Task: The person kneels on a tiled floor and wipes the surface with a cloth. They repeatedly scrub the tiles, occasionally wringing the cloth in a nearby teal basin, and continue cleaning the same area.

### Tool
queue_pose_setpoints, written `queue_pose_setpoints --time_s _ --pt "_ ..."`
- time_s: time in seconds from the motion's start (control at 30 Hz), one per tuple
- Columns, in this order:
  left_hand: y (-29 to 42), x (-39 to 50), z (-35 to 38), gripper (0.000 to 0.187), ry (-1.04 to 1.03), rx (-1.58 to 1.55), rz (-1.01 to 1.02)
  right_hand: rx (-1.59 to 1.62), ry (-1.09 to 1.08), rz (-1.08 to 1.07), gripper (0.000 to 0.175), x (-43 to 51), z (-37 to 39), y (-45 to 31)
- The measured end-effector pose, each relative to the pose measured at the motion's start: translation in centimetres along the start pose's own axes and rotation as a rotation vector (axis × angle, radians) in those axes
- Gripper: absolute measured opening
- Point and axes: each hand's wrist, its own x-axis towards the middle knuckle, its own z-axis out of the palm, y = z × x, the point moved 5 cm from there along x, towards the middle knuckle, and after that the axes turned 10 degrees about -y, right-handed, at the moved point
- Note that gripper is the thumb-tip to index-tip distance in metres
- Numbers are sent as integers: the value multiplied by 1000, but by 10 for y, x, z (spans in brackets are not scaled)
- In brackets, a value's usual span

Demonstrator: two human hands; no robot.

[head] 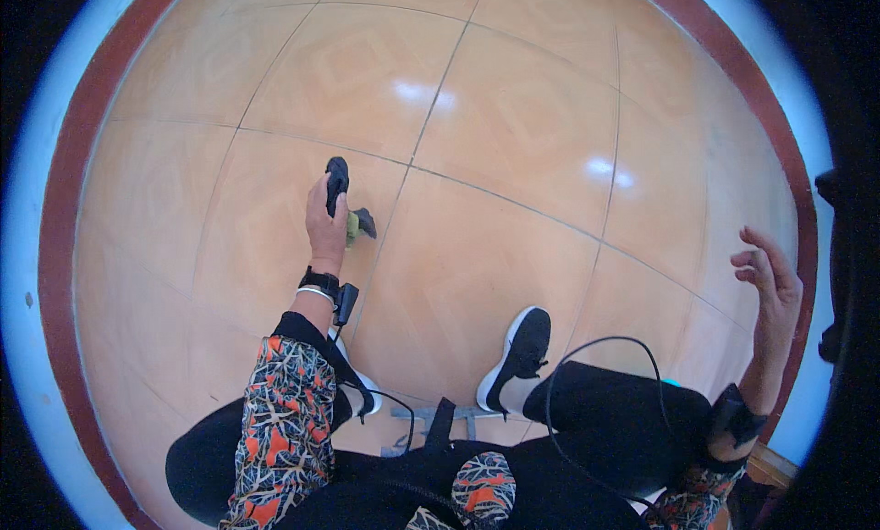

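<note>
My left hand (326, 220) grips a small black item (337, 179), which looks like cloth; its exact kind cannot be told. Right beside the fingers, over the tiled floor, shows a green and dark grey piece (362, 223), partly hidden behind the hand. Whether the two pieces are joined is unclear. Out at the far right, my right hand (770, 272) is raised with its fingers loosely curled and apart, holding nothing. Each wrist wears a black band, and a cable runs from the device on the left one.
Glossy beige floor tiles (481, 255) spread before me. A dark red border (58, 269) runs along the pale wall on both sides. My black shoes (529, 337) rest on the floor, with a grey metal frame (471, 414) between them. A black cable (550, 399) loops over my leg.
</note>
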Motion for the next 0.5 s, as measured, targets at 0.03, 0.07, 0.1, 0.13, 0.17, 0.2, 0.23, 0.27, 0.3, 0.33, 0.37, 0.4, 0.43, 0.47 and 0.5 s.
queue_pose_setpoints --time_s 0.03,0.07,0.1,0.13,0.17,0.2,0.23,0.27,0.3,0.33,0.37,0.4,0.43,0.47,0.5 --pt "11 8 -3 45 23 -6 112 -35 36 10 30 -19 -13 4" --pt "17 15 -4 45 44 3 160 -71 60 22 31 -34 -23 7" --pt "22 19 -5 45 88 7 218 -106 84 39 31 -49 -33 10" --pt "22 25 -4 47 66 -3 236 -143 84 70 32 -66 -43 10" --pt "19 28 0 48 54 2 234 -148 102 44 32 -87 -50 7" --pt "16 31 0 49 60 13 257 -189 135 68 32 -111 -56 4" --pt "14 33 4 50 57 45 310 -229 161 95 32 -132 -61 1" --pt "5 31 1 56 58 45 265 -285 167 101 34 -154 -62 -1" --pt "-4 30 -1 58 51 160 220 -342 171 105 35 -173 -60 -5" --pt "-10 27 0 60 36 281 153 -413 130 118 37 -187 -62 -7" --pt "-20 24 -5 61 -3 412 49 -394 127 106 39 -201 -61 -12" --pt "-22 17 -2 66 -22 414 12 -389 82 102 41 -205 -61 -10" --pt "-16 10 -5 66 -6 355 164 -379 58 103 41 -215 -57 -14" --pt "-12 1 -7 66 -43 316 247 -371 54 106 41 -225 -53 -17" --pt "-4 -9 -10 65 -61 281 360 -360 49 100 40 -234 -48 -22"
